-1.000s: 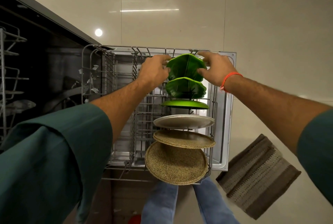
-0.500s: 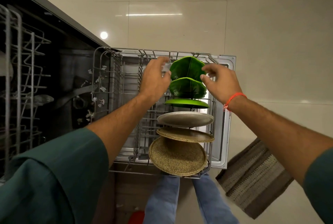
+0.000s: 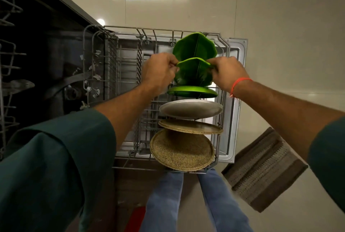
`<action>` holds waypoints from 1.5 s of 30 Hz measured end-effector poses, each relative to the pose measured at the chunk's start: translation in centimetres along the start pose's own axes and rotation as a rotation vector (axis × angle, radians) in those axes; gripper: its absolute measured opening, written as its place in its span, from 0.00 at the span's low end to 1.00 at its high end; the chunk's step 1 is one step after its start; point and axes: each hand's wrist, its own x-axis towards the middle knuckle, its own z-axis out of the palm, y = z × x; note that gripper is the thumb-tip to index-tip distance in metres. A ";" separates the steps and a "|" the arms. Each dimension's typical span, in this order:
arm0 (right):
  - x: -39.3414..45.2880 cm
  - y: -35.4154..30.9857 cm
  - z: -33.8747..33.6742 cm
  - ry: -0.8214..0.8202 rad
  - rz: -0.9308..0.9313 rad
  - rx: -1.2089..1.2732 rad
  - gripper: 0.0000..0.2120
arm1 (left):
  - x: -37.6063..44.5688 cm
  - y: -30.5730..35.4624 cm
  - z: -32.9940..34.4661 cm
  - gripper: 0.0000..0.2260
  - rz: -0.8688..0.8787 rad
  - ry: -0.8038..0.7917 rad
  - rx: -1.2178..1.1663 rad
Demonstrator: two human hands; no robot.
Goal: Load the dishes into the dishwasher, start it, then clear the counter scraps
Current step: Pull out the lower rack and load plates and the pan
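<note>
Green dishes number three; both hands (image 3: 194, 75) pinch the middle bowl (image 3: 194, 75), beside three plates (image 3: 190, 108).

Dishes in the pulled-out rack (image 3: 128, 86): six total. Three green: two leaf-shaped bowls, far one (image 3: 195, 47), near one (image 3: 194, 73), plus one flat green plate (image 3: 192, 91). One grey plate (image 3: 190, 108). Two speckled tan plates, smaller (image 3: 190, 126), larger nearest (image 3: 182, 150). Two hands: left (image 3: 158, 71), right (image 3: 226, 73). One striped mat (image 3: 263, 170) on floor, right.
</note>
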 end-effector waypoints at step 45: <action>-2.4 -1.9 -1.4 0.036 0.094 0.209 0.35 | -3.2 1.2 -1.8 0.26 -0.034 -0.001 -0.081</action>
